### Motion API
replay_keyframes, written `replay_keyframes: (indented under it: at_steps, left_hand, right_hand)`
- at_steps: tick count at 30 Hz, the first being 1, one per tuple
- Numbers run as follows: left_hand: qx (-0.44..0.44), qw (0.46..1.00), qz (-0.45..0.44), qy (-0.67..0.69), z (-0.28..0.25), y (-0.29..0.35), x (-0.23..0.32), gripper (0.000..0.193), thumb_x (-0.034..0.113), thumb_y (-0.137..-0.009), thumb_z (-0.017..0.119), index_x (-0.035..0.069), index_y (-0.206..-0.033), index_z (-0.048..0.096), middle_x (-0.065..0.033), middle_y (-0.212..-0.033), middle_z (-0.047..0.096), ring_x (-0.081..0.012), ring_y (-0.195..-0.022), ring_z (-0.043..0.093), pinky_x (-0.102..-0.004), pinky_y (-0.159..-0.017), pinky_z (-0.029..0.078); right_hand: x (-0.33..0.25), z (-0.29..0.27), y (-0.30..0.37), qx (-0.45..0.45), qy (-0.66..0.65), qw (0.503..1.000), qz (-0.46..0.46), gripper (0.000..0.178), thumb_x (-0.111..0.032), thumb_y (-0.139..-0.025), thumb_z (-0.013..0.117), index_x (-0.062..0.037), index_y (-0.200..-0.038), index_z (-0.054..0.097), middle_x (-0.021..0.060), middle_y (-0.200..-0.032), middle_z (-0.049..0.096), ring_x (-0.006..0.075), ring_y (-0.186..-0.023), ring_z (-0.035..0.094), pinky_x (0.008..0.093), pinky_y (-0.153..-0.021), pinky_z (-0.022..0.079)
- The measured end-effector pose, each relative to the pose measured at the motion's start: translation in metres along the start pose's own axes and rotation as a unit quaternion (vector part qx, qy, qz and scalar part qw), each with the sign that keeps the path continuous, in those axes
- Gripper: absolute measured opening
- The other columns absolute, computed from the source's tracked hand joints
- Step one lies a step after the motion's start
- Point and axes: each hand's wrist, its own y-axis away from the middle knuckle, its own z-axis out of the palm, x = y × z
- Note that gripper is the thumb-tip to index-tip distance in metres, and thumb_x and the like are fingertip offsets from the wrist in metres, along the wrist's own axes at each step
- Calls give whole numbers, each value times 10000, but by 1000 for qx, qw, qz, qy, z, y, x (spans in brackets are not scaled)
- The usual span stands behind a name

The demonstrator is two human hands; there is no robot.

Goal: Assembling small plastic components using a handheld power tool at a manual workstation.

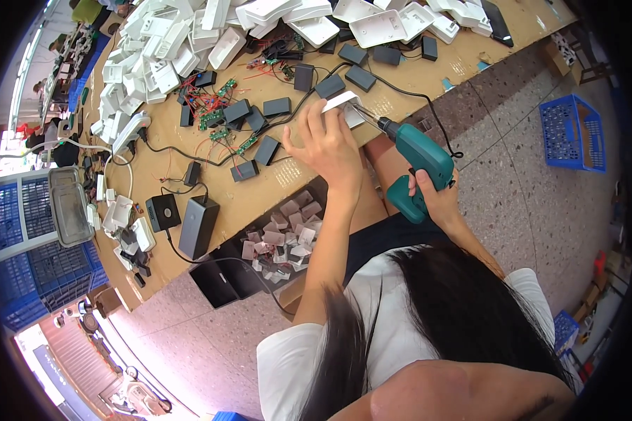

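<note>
My right hand is wrapped round the handle of a green cordless power screwdriver. Its long thin bit points left into a white plastic housing at the table's near edge. Whether the tip touches a screw is too small to tell. My left hand grips that housing from the left, fingers bent over its raised white side. Close to the left hand lie several black plastic boxes and a black cable.
White plastic housings are heaped at the back of the table. Green circuit boards with red wires lie mid-table. Below the edge, a box holds white pieces. A blue crate stands on the floor at right.
</note>
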Motion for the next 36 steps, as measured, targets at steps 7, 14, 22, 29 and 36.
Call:
replay_keyframes:
  at_steps: [7,14,22,29,36]
  left_hand:
    - [-10,1000,1,1,-11,-1,7,66,135,-863,734,107,-913,699,5,-1167,640,-208,-1200,574,-542,-1121,280]
    - [-2,1000,8,-4,-29,4,23,54,133,-873,725,106,-909,695,-5,-1169,636,-213,-1202,572,-547,-1119,277]
    - [9,1000,6,-4,-66,10,53,48,136,-884,719,113,-917,692,-9,-1183,627,-215,-1214,568,-558,-1123,263]
    - [8,1000,8,-9,-88,12,73,42,136,-882,720,120,-905,688,-12,-1182,626,-215,-1216,567,-571,-1138,245]
    - [-19,999,11,40,-115,10,83,101,157,-867,747,127,-958,718,-37,-1255,630,-248,-1237,568,-585,-1153,236]
  right_hand:
    - [-9,-17,20,-16,3,999,-35,191,-109,-960,682,18,-1066,585,52,-766,625,107,-641,612,258,-617,513]
    - [-31,-46,50,-29,-43,996,-75,312,-227,-1001,648,41,-1153,595,65,-805,620,136,-694,601,285,-659,507]
    - [-79,-71,82,20,-15,996,-91,380,-308,-1037,587,41,-1189,602,84,-859,630,141,-717,592,290,-681,500]
    - [-101,-84,99,20,-15,995,-99,374,-299,-1028,602,45,-1175,608,87,-847,634,144,-704,598,290,-663,504]
    - [-112,-91,107,25,-28,995,-96,367,-299,-1026,606,43,-1160,610,83,-830,632,140,-699,596,286,-662,502]
